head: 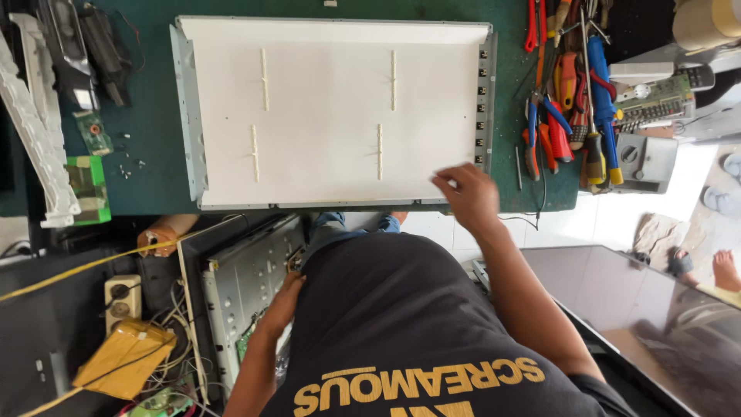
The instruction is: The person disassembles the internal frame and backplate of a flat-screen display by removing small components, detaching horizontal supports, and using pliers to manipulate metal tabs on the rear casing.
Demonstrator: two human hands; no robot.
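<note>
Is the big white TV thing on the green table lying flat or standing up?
Lying flat. The white backlight panel rests face up on the green table, its whole sheet and four thin strips showing. The right hand touches its lower right corner.

The dark shirt hides the near edge of the tabletop [147, 154] and part of the metal chassis [247, 286] beside the left hand [284, 297], while the right hand [465, 193] is motion-blurred, its grip unclear.

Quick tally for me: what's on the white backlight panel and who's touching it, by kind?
White LED strips: 4
Hands on the white backlight panel: 1, the right hand
Total: 5
</note>
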